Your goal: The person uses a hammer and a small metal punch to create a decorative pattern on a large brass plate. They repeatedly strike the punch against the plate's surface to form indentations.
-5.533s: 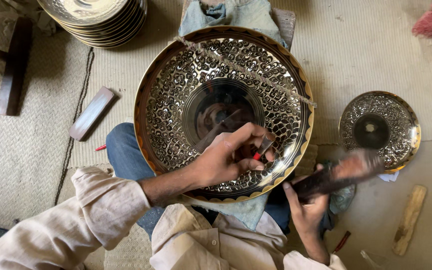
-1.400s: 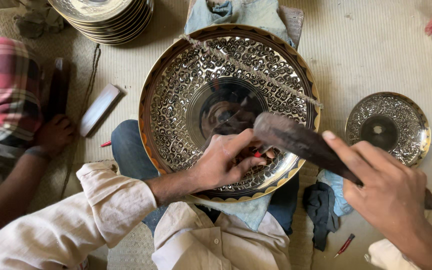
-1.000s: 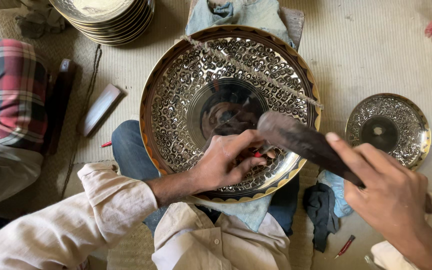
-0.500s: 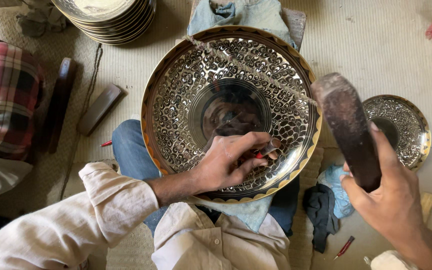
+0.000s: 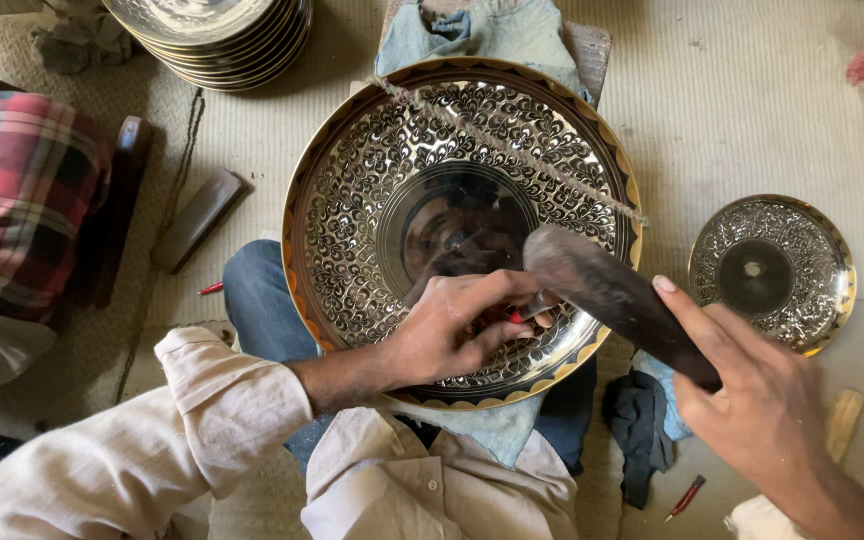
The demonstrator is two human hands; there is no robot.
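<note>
**Chasing a patterned brass tray on the workshop floor**

Woven matting covers the floor, with a stack of plain dishes (image 5: 214, 30) at 11 o'clock and a small engraved plate (image 5: 772, 272) at 3 o'clock. At the centre, a large engraved tray (image 5: 462, 225) rests tilted on the seated person's lap, a cord stretched across its face.

Resting on the tray's lower band at about 5 o'clock, the left hand (image 5: 457, 330) has its fingers pinched together around a slim punch with a red end (image 5: 524, 312). The right hand (image 5: 762, 410) is clamped on a dark mallet (image 5: 617, 300), whose head sits just above the punch.

Judging by its look, the tray is stiff sheet metal, fairly heavy, smooth and slippery, and easily dented; its rolled rim is the safest place to grip. The punch is thin and needs a firm pinch low on its shank.

Half a second ago the mallet stood raised and upright near the small plate; now it has swung down to the punch. A person in a checked shirt (image 5: 22, 200) remains at 9 o'clock.
</note>
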